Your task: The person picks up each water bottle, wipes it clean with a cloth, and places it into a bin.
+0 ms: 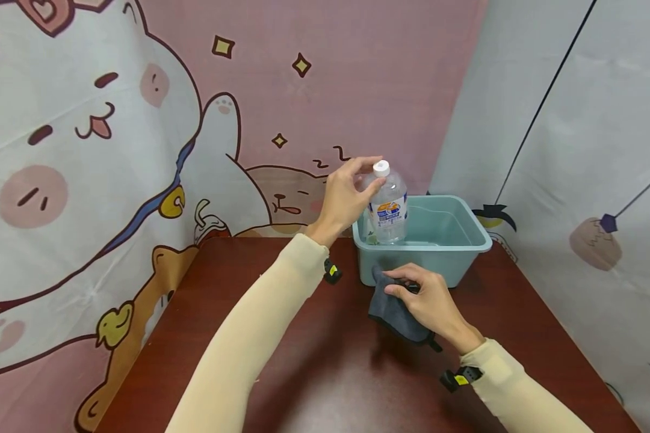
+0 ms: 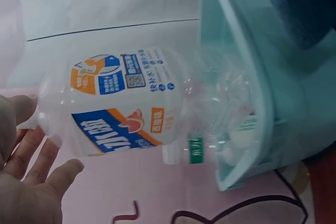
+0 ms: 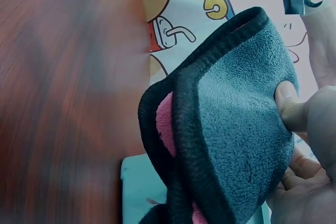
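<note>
With thumb and fingers around its neck just below the white cap, my left hand (image 1: 342,197) holds a large clear plastic bottle (image 1: 390,211) upright. Its lower end is inside the left part of the pale teal bin (image 1: 419,258). Orange and blue printing marks the bottle's label (image 2: 113,124) in the left wrist view. In front of the bin, my right hand (image 1: 429,299) pinches a folded grey cloth (image 1: 394,310) between thumb and fingers. The right wrist view shows the cloth (image 3: 241,114) with dark edging and pink inside its fold.
Inside the bin, a smaller item with a green label (image 2: 196,150) lies beside the bottle. The bin stands at the back right of the dark red-brown table (image 1: 238,282). Behind the table hangs a pink and white cartoon curtain (image 1: 357,72).
</note>
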The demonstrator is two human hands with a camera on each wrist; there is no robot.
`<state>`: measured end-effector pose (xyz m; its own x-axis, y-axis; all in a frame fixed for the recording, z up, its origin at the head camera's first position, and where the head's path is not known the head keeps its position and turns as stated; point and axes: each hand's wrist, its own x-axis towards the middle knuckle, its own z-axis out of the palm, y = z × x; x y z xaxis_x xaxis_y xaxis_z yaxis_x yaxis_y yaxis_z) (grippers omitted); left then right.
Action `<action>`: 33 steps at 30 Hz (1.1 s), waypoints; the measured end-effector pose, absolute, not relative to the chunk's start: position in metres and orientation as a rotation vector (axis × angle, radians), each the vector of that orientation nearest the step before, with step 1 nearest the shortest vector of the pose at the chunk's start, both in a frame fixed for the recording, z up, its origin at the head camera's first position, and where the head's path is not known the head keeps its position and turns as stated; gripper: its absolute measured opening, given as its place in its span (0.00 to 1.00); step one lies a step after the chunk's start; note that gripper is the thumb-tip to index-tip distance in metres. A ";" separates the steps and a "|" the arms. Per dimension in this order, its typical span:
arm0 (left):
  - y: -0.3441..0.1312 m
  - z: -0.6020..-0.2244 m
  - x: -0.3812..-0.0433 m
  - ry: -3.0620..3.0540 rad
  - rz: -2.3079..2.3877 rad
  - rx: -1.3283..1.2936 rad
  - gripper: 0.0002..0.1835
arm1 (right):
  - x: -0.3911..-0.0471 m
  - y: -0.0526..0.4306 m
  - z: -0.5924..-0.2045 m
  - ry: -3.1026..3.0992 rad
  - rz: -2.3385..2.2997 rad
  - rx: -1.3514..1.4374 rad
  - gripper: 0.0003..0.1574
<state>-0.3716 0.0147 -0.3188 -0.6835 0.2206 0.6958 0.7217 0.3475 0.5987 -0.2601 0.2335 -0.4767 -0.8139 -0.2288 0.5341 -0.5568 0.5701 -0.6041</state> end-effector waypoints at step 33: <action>0.045 -0.369 -0.403 -2.771 -0.905 -0.728 0.17 | -0.258 0.241 -0.489 -2.443 1.169 0.594 0.18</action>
